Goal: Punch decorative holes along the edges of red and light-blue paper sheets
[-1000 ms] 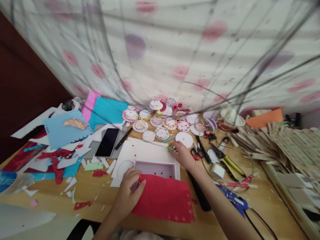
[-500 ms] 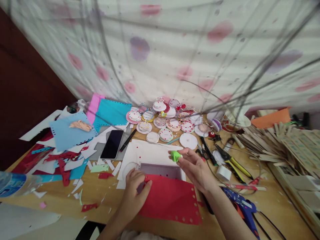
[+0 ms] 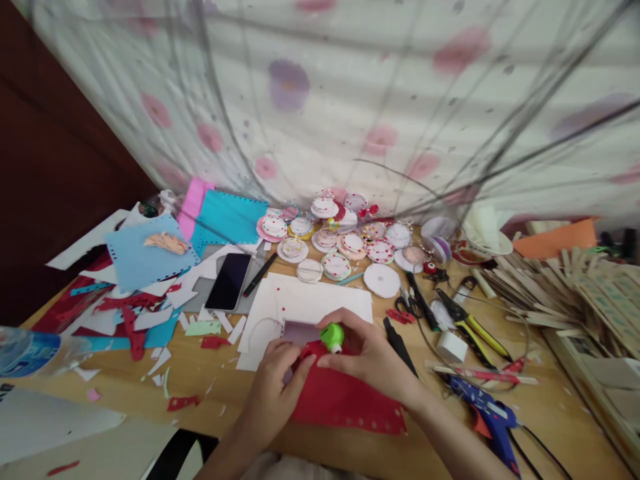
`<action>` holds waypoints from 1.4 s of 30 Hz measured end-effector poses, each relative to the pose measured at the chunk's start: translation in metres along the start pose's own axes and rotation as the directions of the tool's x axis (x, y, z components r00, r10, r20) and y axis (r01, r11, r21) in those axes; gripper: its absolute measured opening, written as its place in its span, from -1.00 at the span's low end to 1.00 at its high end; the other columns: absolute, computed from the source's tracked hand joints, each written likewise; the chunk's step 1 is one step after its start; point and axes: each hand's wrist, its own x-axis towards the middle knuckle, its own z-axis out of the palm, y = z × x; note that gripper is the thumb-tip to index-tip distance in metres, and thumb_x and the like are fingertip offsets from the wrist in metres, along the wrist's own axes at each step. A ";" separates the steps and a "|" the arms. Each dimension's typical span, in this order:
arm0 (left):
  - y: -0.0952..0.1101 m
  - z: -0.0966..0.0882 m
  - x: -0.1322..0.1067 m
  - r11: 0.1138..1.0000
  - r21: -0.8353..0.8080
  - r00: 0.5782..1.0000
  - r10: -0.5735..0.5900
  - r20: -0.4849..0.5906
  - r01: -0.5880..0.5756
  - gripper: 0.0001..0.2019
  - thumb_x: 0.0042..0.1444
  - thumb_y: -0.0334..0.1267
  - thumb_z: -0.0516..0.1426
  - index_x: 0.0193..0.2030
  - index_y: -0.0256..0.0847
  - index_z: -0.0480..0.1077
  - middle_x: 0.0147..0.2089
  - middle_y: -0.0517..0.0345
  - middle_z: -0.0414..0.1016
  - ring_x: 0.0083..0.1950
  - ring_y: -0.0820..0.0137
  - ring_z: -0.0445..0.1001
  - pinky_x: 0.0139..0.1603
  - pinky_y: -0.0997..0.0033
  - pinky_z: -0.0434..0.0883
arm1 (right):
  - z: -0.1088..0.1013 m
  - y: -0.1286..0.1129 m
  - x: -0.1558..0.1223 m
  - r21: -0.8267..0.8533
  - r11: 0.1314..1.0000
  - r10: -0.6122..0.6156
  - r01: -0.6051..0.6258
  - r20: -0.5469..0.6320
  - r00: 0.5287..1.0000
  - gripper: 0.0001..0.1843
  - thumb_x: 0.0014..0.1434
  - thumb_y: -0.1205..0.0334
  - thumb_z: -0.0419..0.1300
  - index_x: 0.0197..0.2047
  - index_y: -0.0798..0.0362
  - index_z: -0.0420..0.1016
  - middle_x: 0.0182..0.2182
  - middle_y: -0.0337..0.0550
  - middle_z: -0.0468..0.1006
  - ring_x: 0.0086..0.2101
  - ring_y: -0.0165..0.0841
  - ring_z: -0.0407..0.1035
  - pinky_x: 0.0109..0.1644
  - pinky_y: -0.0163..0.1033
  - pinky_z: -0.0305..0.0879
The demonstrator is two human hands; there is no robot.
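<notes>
My right hand (image 3: 367,357) is closed around a small green hole punch (image 3: 333,337) and holds it over the top edge of a red foam sheet (image 3: 345,400). My left hand (image 3: 280,383) pinches the same red sheet at its upper left corner, next to the punch. The sheet has a row of punched holes along its lower edge. Under both hands lies a white sheet (image 3: 305,303) with a shallow tray (image 3: 299,331) holding red dots.
A black phone (image 3: 229,281) and a pen (image 3: 260,275) lie behind the white sheet. Decorated paper discs (image 3: 345,243) crowd the back. Scissors (image 3: 411,303), yellow pliers (image 3: 470,323) and a blue glue gun (image 3: 487,417) lie right. Paper scraps (image 3: 135,313) cover the left.
My right hand picked up the green punch from beyond the white sheet and brought it back to the red sheet's top edge beside my left hand. The camera tilted slightly.
</notes>
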 end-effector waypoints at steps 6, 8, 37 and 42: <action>-0.001 0.001 0.000 0.997 -0.057 0.998 -0.058 0.041 0.060 -0.76 0.26 -0.24 -0.02 -0.39 -0.20 0.37 -0.36 0.10 0.46 -0.22 0.31 0.43 -0.16 0.36 0.38 | -0.003 -0.001 -0.009 -0.216 0.976 -0.019 0.026 0.035 0.999 -0.61 0.05 0.24 0.32 -0.03 -0.04 0.41 -0.17 -0.17 0.45 -0.16 -0.32 0.36 -0.04 -0.23 0.30; -0.004 0.001 0.000 0.998 -0.046 0.998 -0.046 0.045 0.048 -0.75 0.25 -0.25 -0.02 -0.39 -0.20 0.40 -0.34 0.09 0.48 -0.19 0.30 0.43 -0.14 0.35 0.38 | -0.004 0.001 -0.010 -0.298 0.954 -0.016 0.022 0.023 1.000 -0.58 0.03 0.22 0.33 -0.01 -0.05 0.41 -0.18 -0.15 0.47 -0.16 -0.29 0.37 -0.04 -0.20 0.30; -0.006 -0.018 0.011 0.999 -0.020 0.949 0.048 0.312 -0.044 -0.72 0.27 -0.25 -0.02 -0.35 -0.13 0.48 -0.31 0.16 0.57 -0.21 0.31 0.48 0.11 0.25 0.27 | -0.002 0.008 0.004 -0.168 0.986 0.035 -0.002 0.196 0.980 -0.48 -0.11 0.13 0.42 -0.03 -0.05 0.52 -0.26 -0.23 0.58 -0.27 -0.31 0.44 -0.13 -0.23 0.38; -0.004 -0.020 0.012 0.996 0.006 0.955 0.082 0.286 -0.087 -0.72 0.27 -0.26 -0.05 -0.29 -0.13 0.48 -0.34 0.15 0.56 -0.24 0.30 0.49 0.10 0.25 0.30 | -0.002 0.008 0.003 -0.091 0.995 0.053 -0.032 0.242 0.969 -0.41 -0.07 0.17 0.40 0.08 -0.10 0.45 -0.14 -0.20 0.57 -0.14 -0.27 0.44 -0.04 -0.18 0.38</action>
